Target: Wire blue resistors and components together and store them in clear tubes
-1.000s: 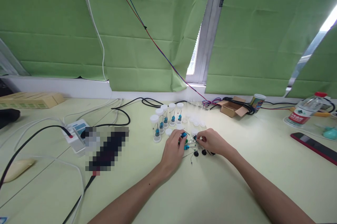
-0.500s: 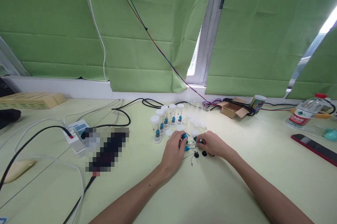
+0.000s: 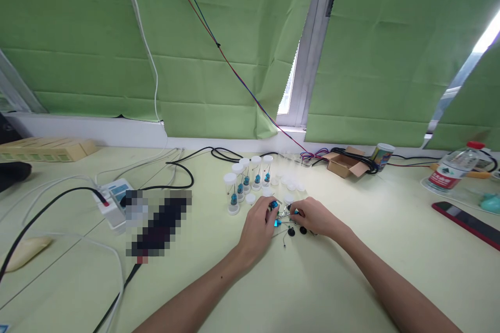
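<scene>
My left hand (image 3: 258, 224) is closed around a small blue part with a thin metal stem (image 3: 274, 204). Close by on the right, my right hand (image 3: 314, 216) pinches at another small blue piece (image 3: 296, 212), mostly covered by the fingers. Between and below the hands lie a loose blue part (image 3: 277, 223), thin metal stems and a black round piece (image 3: 291, 231) with a wire-like stem. A second black disc (image 3: 303, 230) sits under my right hand. Several clear tubes with white caps (image 3: 230, 193) stand upright behind my left hand, each with a blue part inside.
White caps (image 3: 291, 186) lie behind the hands. At the back right are an open cardboard box (image 3: 344, 165) with black cable and a can (image 3: 382, 157). A water bottle (image 3: 449, 172) and a phone (image 3: 469, 222) are far right. A power strip (image 3: 113, 208) and cables occupy the left.
Both hands stay nearly in place. The right fingers have shifted very slightly over the small parts; the view has tilted a little.
</scene>
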Demonstrator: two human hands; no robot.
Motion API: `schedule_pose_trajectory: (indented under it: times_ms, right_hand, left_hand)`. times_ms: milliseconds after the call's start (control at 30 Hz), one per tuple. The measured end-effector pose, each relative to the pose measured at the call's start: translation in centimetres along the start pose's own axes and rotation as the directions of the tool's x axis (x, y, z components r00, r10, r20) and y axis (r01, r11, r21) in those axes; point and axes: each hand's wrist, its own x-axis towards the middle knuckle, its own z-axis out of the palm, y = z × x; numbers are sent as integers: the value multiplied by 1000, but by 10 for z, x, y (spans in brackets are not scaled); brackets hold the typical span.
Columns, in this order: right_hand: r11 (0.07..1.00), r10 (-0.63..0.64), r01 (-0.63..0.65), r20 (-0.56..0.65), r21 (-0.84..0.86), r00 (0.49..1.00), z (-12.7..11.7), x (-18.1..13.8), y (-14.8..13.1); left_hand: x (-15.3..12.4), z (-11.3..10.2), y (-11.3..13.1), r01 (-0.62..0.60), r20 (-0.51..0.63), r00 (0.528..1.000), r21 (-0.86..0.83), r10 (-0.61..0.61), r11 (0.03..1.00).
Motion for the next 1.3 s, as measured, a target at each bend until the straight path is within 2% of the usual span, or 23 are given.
schedule_pose_trajectory:
  times_ms: [567,900,1300]
  right_hand:
    - [1000,-3,3,17,-9,1000,-3,-1,-4]
    - [999,36,-33,70,-42,997,-5,-1,-8]
    - [994,44,-38,61,-99,997,-3,-1,-7]
  left_hand:
    - [1,-1,4,3,8,1000,7,-3,1000]
    - [0,1,3,-12,-8,1000,9,12,1000]
    - [1,-1,6,-7,9,1000,11,7,1000]
